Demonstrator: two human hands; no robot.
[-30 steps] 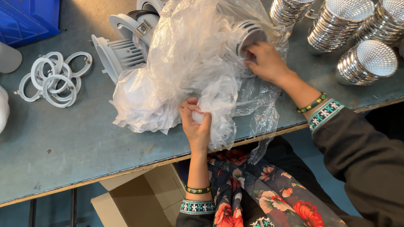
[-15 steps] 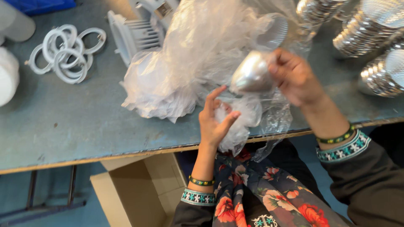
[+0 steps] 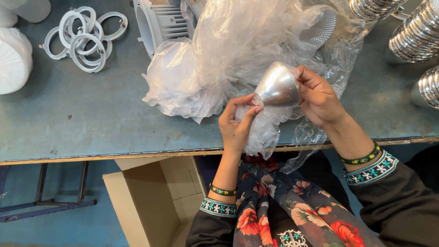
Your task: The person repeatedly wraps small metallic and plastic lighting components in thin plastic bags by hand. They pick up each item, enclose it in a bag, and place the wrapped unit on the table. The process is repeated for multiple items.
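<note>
My right hand (image 3: 320, 98) grips a shiny silver cone-shaped reflector (image 3: 277, 86) by its wide end, just above the table's front edge. My left hand (image 3: 237, 123) touches the cone's narrow tip with thumb and fingers. Both hands sit against a large heap of crumpled clear plastic bags (image 3: 228, 59); another reflector (image 3: 322, 27) shows through the plastic at the back. A white finned lamp housing (image 3: 157, 23) lies behind the bags on its side.
White plastic rings (image 3: 84, 34) lie in a pile at the back left beside a white round part (image 3: 13, 59). Stacks of silver reflectors (image 3: 416, 34) stand at the right. An open cardboard box (image 3: 151, 201) sits under the blue-grey table (image 3: 91, 123).
My right hand pulled a silver reflector out of the plastic and brought it toward me. My left hand rose from the bag to the cone's tip.
</note>
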